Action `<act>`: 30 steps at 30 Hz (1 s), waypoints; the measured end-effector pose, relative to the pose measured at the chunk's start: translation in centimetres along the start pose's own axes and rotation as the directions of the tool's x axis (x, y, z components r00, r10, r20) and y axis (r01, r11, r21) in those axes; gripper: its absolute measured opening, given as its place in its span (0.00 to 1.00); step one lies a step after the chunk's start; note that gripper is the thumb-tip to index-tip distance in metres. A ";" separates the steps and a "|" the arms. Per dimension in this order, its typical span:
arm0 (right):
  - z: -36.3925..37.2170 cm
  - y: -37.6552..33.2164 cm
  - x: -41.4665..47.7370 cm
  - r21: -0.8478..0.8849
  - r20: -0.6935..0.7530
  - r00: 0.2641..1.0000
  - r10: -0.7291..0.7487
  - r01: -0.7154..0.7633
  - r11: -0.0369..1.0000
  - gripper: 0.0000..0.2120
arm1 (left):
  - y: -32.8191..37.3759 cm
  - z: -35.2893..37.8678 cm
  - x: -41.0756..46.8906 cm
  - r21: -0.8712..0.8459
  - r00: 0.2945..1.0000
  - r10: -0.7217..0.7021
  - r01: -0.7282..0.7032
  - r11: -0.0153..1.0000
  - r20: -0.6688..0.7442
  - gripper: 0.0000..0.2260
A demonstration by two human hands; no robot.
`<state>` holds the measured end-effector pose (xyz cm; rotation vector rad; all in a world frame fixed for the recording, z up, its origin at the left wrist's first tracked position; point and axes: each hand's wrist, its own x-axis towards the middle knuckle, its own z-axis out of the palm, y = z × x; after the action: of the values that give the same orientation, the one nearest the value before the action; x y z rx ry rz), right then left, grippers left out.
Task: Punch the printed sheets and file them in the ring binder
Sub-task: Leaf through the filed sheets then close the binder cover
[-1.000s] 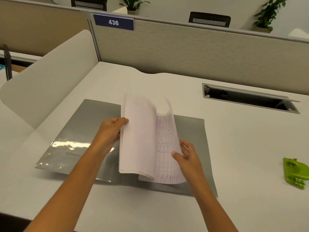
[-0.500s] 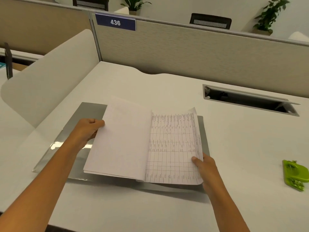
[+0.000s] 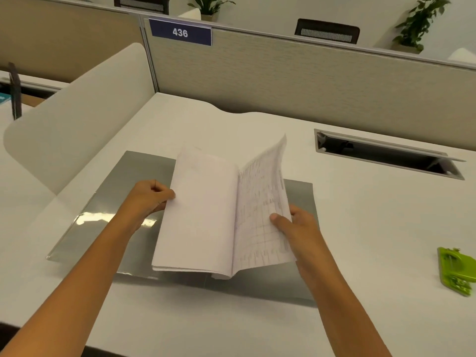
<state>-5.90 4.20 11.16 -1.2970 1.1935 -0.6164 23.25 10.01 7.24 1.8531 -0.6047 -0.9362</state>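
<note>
1. One open ring binder lies on the tabletop.
2. One sheet stack rests on it: left grip pinches its left edge, right grip its raised right pages.
3. One green punch lies well apart.

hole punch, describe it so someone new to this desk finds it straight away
Start at the white desk and look far right of the open grey binder. The hole punch lies there alone, the only bright green thing on the desk.

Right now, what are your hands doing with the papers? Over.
Left hand grips printed sheets, left edge. Right hand pinches right pages, tilted up. Grey binder open flat underneath. Green punch apart, far right.
</note>
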 end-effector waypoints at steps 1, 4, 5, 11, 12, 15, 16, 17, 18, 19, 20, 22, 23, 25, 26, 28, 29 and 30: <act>0.8 -0.4 0.1 -0.012 0.024 0.999 -0.024 0.025 1.000 0.09 | 0.1 0.3 0.0 -0.012 1.000 0.006 -0.006 1.000 0.006 0.04; 3.4 -1.2 0.5 -0.101 0.082 0.992 -0.099 0.107 0.989 0.11 | 0.2 0.8 -0.2 -0.052 0.998 0.061 -0.061 0.997 0.000 0.10; 4.2 -1.3 0.7 -0.130 0.107 0.987 -0.116 0.130 0.983 0.12 | 0.2 1.0 -0.3 -0.041 0.996 0.090 -0.090 0.995 -0.009 0.11; 8.2 -1.8 1.0 -0.327 0.255 0.957 -0.141 0.223 0.918 0.15 | 1.3 1.9 -1.0 0.103 0.982 0.189 -0.190 0.976 0.018 0.14; 8.7 -1.8 0.8 -0.363 0.274 0.951 -0.141 0.239 0.901 0.15 | 1.5 2.1 -1.0 0.123 0.980 0.199 -0.198 0.972 0.006 0.13; 10.2 -1.5 0.4 -0.456 0.322 0.935 -0.146 0.289 0.842 0.17 | 2.0 2.8 -0.8 0.155 0.989 0.145 -0.137 0.978 -0.038 0.11; 10.6 -1.4 0.2 -0.470 0.340 0.929 -0.149 0.305 0.828 0.18 | 2.1 3.0 -0.7 0.151 0.994 0.097 -0.087 0.985 -0.057 0.17; 11.1 -1.4 0.0 -0.471 0.361 0.921 -0.146 0.315 0.824 0.19 | 2.2 3.3 -0.7 0.155 0.995 0.060 -0.047 0.987 -0.078 0.22; 11.4 -1.3 -0.1 -0.459 0.382 0.913 -0.147 0.325 0.827 0.19 | 2.3 3.6 -0.7 0.177 0.994 0.054 -0.037 0.984 -0.094 0.24; 11.7 -1.2 -0.1 -0.443 0.400 0.904 -0.149 0.333 0.833 0.20 | 2.2 3.8 -0.8 0.211 0.992 0.074 -0.051 0.976 -0.101 0.23; 11.9 -1.1 -0.1 -0.422 0.412 0.899 -0.151 0.335 0.843 0.20 | 2.1 3.9 -0.9 0.247 0.991 0.097 -0.071 0.966 -0.095 0.20; 12.0 -0.7 -0.1 -0.363 0.402 0.902 -0.155 0.312 0.878 0.21 | 1.9 3.8 -1.0 0.289 0.988 0.125 -0.095 0.953 -0.089 0.12; 11.8 -0.3 0.1 -0.339 0.372 0.915 -0.155 0.289 0.895 0.22 | 1.9 3.6 -1.0 0.288 0.988 0.123 -0.091 0.953 -0.094 0.11; 11.2 0.8 0.9 -0.326 0.271 0.951 -0.149 0.236 0.915 0.23 | 1.7 3.0 -0.8 0.257 0.989 0.108 -0.079 0.963 -0.100 0.10; 10.8 1.6 1.6 -0.332 0.219 0.964 -0.152 0.220 0.917 0.24 | 1.7 2.7 -0.7 0.231 0.990 0.096 -0.071 0.970 -0.102 0.11; 9.8 3.6 3.1 -0.370 0.142 0.976 -0.166 0.208 0.906 0.23 | 1.5 1.9 -0.2 0.172 0.994 0.061 -0.044 0.984 -0.095 0.11; 9.3 4.8 3.9 -0.395 0.116 0.977 -0.179 0.211 0.894 0.22 | 1.4 1.5 0.0 0.147 0.995 0.041 -0.028 0.989 -0.089 0.10; 8.8 6.1 4.7 -0.421 0.099 0.976 -0.195 0.219 0.880 0.22 | 1.3 1.2 0.2 0.122 0.996 0.026 -0.015 0.992 -0.085 0.10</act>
<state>2.07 4.89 2.62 -1.8236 1.1943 -0.4784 22.42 8.64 8.03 1.9806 -0.6387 -0.8170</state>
